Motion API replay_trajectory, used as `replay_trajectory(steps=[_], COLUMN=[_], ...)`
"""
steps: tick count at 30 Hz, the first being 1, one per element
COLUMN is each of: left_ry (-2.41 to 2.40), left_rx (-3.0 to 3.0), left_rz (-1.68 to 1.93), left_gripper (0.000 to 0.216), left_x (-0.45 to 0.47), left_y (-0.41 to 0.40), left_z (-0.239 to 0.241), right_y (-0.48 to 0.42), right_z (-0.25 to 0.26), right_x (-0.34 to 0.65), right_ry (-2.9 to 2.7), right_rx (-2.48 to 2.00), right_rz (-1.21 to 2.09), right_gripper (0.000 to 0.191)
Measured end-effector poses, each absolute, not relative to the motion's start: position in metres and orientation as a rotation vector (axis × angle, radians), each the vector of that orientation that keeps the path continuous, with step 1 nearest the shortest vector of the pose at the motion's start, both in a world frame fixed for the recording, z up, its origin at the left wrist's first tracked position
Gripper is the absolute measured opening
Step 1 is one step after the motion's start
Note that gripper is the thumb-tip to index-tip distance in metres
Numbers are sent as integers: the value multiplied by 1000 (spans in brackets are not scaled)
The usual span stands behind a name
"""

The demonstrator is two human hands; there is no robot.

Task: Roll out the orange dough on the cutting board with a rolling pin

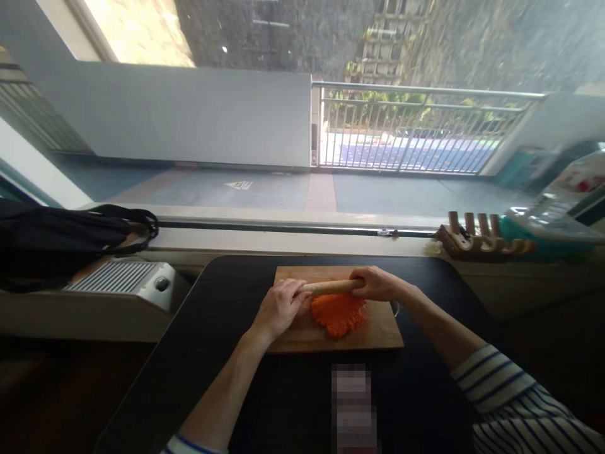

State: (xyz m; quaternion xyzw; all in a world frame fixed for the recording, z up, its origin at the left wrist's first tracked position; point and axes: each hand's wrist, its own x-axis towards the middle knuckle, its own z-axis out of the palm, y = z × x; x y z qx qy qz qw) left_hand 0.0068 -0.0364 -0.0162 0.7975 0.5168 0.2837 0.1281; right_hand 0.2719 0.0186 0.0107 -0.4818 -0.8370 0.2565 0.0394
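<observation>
Striped sleeves (494,378) are what's closest to us in the head view, white with blue lines, one at each bottom corner of our forearms' reach. Down at the bottom, between our arms, there's a pixelated patch (354,403) on the table, so we can't tell what's under it.

Further up, we've got both hands on a rolling pin (333,287). Our left hand (278,302) is wrapped around its left end, and our right hand (373,283) has the other end gripped with the fingers curled over it. The pin runs pretty much sideways along the far edge of some orange dough (338,315), which is spread out flat with a raggedy edge, roughly mid-board. All of that sits on a wooden board (385,331) on our black table (224,302), with a bit of a metal handle (396,308) poking out on the right.

Off to our left there's a black bag (57,243) above a white grilled unit (151,280). Over on the right, a wooden rack (482,243) sits beside a teal bin (548,243) near the window, with a metal railing (411,132) outside.
</observation>
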Motion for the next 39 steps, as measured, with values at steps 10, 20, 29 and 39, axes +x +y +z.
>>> replay_trajectory(steps=[10, 20, 29, 39], left_ry=[1181, 1568, 1860, 2190], left_rx=[2527, 2369, 2419, 2370], left_rz=[644, 627, 521, 595], left_gripper=[26, 31, 31, 57], left_x=[-6, 20, 52, 69], left_y=[5, -60, -89, -61], left_z=[13, -5, -20, -39], right_y=[-26, -18, -7, -6], right_z=[-3, 1, -14, -19], right_x=[263, 292, 306, 286], right_ry=[-2143, -2330, -2510, -2700], right_rx=[-1774, -1363, -1259, -1510], right_rz=[776, 788, 708, 411], right_gripper=[23, 33, 36, 54])
